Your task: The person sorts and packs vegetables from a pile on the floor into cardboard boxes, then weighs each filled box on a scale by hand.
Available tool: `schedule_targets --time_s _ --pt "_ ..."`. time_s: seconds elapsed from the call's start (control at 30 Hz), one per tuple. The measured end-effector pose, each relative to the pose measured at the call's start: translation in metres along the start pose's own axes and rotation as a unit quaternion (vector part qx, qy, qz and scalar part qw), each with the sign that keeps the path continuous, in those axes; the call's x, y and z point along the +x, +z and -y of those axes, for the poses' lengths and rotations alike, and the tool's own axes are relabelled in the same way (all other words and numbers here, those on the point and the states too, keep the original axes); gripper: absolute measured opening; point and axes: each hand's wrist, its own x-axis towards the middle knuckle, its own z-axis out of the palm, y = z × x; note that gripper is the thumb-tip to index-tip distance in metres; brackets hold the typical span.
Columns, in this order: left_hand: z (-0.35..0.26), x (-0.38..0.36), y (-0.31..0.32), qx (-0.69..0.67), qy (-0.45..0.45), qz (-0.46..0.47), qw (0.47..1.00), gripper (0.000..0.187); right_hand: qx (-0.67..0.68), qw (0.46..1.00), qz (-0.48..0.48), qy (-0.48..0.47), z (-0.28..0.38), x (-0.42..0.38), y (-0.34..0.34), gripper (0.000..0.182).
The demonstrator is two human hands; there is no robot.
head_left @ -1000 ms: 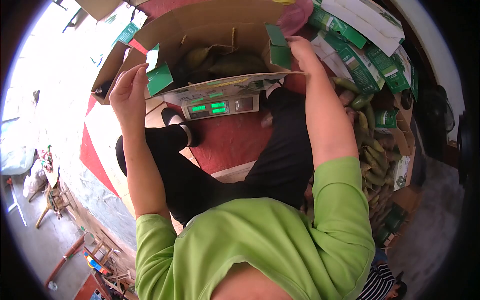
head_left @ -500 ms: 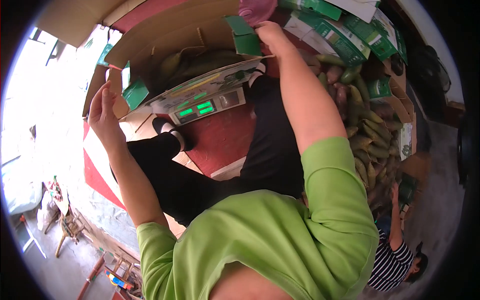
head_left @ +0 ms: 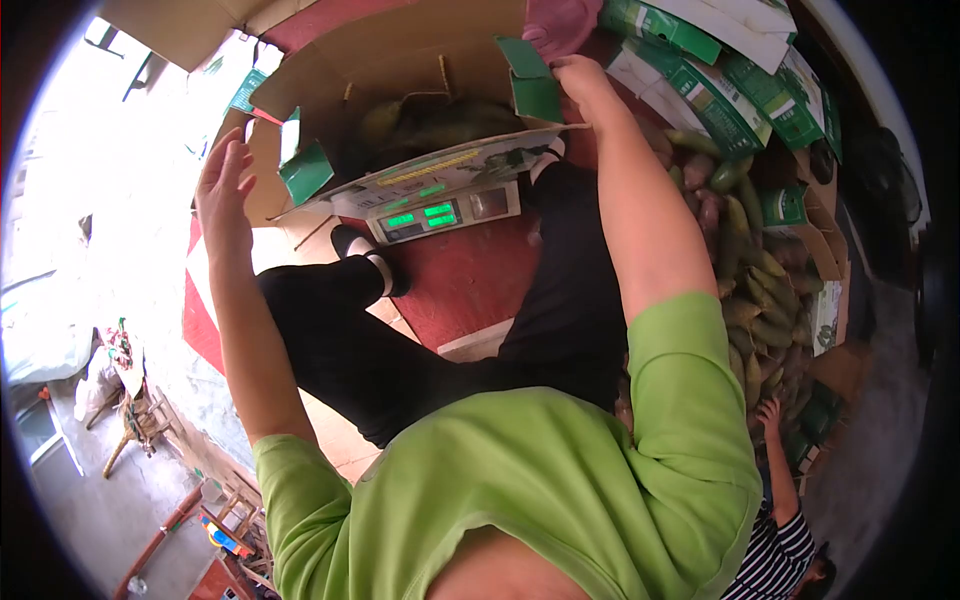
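An open cardboard box [head_left: 400,42] with long green vegetables [head_left: 435,125] inside rests on a digital scale [head_left: 450,214] with lit green digits. My left hand [head_left: 226,185] is beside the box's left edge, fingers apart, nothing visibly in it. A green corner flap [head_left: 305,172] hangs near it. At the box's right corner my right hand [head_left: 583,88] is closed on or against the edge behind another green flap [head_left: 535,82]; its fingertips are partly hidden.
Heaped long vegetables [head_left: 765,290] lie to the right, with flattened green cartons [head_left: 700,95] behind them. A co-worker's hand [head_left: 770,415] reaches toward the heap at lower right. A pink basin [head_left: 560,22] stands beyond the box. Wooden chair parts [head_left: 190,440] lie lower left.
The view has shifted, so the box and scale sit farther right. My left hand has turned and its fingers have moved up. The co-worker's hand now shows spread at the heap.
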Motion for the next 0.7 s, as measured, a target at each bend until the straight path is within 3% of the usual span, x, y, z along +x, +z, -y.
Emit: schedule_targets --time_s 0.13,0.23,0.5,0.7 --pt "0.028 0.023 -0.003 -0.034 -0.166 0.032 0.985 0.055 0.015 1.000 0.001 0.021 0.021 -0.017 -0.002 0.031" --pt "0.038 0.028 -0.004 -0.011 -0.207 0.036 0.978 0.061 0.025 0.999 0.019 0.036 0.020 -0.017 -0.004 0.031" --pt "0.048 0.031 0.001 -0.030 -0.243 0.109 0.963 0.065 -0.022 1.000 0.021 -0.008 0.007 -0.003 -0.002 0.026" --pt "0.046 0.031 0.004 -0.017 -0.259 0.112 0.959 0.064 0.034 0.999 0.004 0.018 0.005 -0.001 0.004 0.031"
